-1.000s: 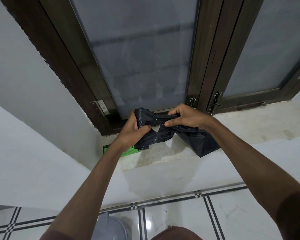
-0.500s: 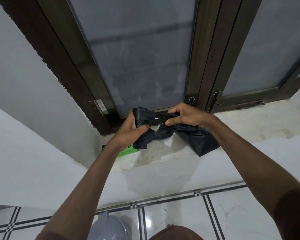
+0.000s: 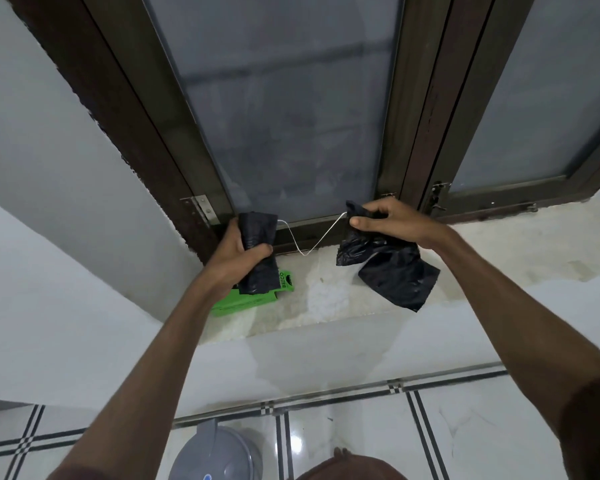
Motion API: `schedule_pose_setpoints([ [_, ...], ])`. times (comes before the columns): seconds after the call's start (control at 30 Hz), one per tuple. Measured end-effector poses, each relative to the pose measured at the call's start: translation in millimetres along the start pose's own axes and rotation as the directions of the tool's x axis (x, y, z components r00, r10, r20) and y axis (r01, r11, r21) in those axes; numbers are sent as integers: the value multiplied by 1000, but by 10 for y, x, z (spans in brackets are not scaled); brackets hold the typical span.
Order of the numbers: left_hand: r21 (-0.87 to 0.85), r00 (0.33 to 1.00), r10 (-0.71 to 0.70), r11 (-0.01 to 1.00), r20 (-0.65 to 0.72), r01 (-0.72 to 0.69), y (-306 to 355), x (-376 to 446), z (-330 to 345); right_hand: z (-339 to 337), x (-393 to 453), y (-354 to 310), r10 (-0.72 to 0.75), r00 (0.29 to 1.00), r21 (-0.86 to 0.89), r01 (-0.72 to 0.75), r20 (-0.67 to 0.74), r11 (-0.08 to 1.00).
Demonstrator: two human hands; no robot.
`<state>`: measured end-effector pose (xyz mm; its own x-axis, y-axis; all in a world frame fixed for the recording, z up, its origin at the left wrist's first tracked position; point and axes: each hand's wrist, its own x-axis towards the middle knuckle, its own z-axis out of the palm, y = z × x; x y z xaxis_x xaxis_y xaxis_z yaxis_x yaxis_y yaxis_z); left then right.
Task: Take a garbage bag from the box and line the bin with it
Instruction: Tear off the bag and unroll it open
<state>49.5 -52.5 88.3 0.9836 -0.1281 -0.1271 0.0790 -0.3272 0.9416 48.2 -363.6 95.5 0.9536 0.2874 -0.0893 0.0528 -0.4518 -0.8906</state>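
My left hand [image 3: 238, 249] grips a black roll of garbage bags [image 3: 258, 252] above the green box [image 3: 250, 297], which lies on the window sill [image 3: 326, 299]. My right hand [image 3: 392, 220] pinches one separate black garbage bag [image 3: 392, 270] that hangs crumpled over the sill. A thin white string [image 3: 312, 242] sags between the roll and the bag. The grey bin [image 3: 219, 455] with its lid stands on the floor at the bottom edge, partly cut off.
A dark-framed window with frosted glass [image 3: 291, 116] rises behind the sill. White walls flank it. The floor [image 3: 361, 427] has glossy white tiles with black lines. My knee [image 3: 347, 469] shows at the bottom edge.
My hands have pulled apart: the single bag is torn free of the roll, and only the white string spans the gap. The green box shows more.
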Motion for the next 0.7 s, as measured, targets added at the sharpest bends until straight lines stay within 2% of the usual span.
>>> schedule_pose_setpoints([
  [0.13, -27, 999, -40, 999, 11, 40, -48, -40, 30, 35, 4, 45, 22, 999, -26, -23, -27, 999],
  [0.23, -19, 998, -56, 998, 8, 56, -23, -80, 59, 89, 51, 98, 24, 993, -95, -35, -116, 995],
  [0.37, -69, 981, -36, 997, -191, 23, -10, -117, 120, 130, 56, 197, 42, 946, -195, -109, -322, 975],
  [0.43, -76, 967, -57, 996, -248, 40, -4, -122, 118, 142, 25, 255, 76, 919, -79, -115, -387, 990],
  [0.47, -75, 964, -72, 996, -255, 54, -10, -127, 117, 143, 6, 261, 122, 910, 81, -98, -397, 992],
  [0.5, -67, 963, -84, 995, -256, 69, -18, -136, 114, 143, -12, 243, 174, 907, 290, -61, -383, 955],
  [0.57, -41, 960, -94, 995, -262, 87, -60, -138, 129, 137, -43, 172, 219, 935, 665, 24, -280, 747],
  [0.63, -35, 957, -115, 993, -267, 110, -84, -142, 174, 167, -67, 31, 126, 971, 866, 116, -201, 486],
  [0.7, -56, 951, -146, 989, -271, 135, -74, -140, 232, 212, -38, -112, 68, 982, 949, 149, -174, 278],
])
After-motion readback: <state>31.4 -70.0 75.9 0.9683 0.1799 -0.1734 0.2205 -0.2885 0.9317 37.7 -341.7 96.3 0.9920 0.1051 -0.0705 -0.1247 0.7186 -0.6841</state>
